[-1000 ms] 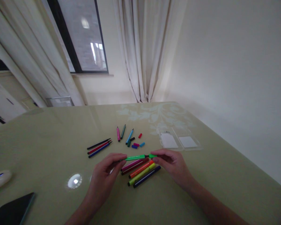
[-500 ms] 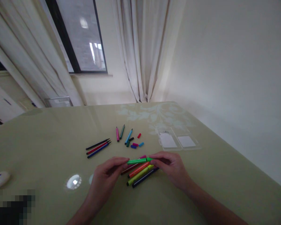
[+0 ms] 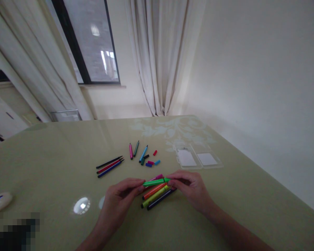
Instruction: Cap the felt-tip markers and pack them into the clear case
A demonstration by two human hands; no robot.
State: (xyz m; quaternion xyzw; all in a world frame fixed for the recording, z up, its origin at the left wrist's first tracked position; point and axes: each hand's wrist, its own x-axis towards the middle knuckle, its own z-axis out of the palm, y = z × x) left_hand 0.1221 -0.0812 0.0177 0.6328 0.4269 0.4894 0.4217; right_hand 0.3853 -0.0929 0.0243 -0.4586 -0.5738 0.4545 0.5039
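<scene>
Between my two hands is a bright green marker (image 3: 154, 182). My left hand (image 3: 120, 198) pinches its left end, and my right hand (image 3: 192, 186) pinches its capped right end. Below it on the table lie several capped markers side by side, among them an orange one (image 3: 152, 192), a yellow-green one (image 3: 154, 197) and a dark blue one (image 3: 161, 199). Uncapped black, red and blue markers (image 3: 110, 167) rest to the left. Farther back are uncapped pink (image 3: 131, 151), dark green (image 3: 136, 149) and light blue (image 3: 143, 154) markers, beside several loose caps (image 3: 150, 162).
An open clear plastic case (image 3: 199, 158) with white inserts lies at the right on the pale green table (image 3: 54, 150). A white oval device (image 3: 0, 201) is at the left edge. Behind the table are curtains, a window and a wall.
The camera view has shifted slightly. Both hands still hold the green marker in nearly the same place, and the other markers and caps have not moved on the table.
</scene>
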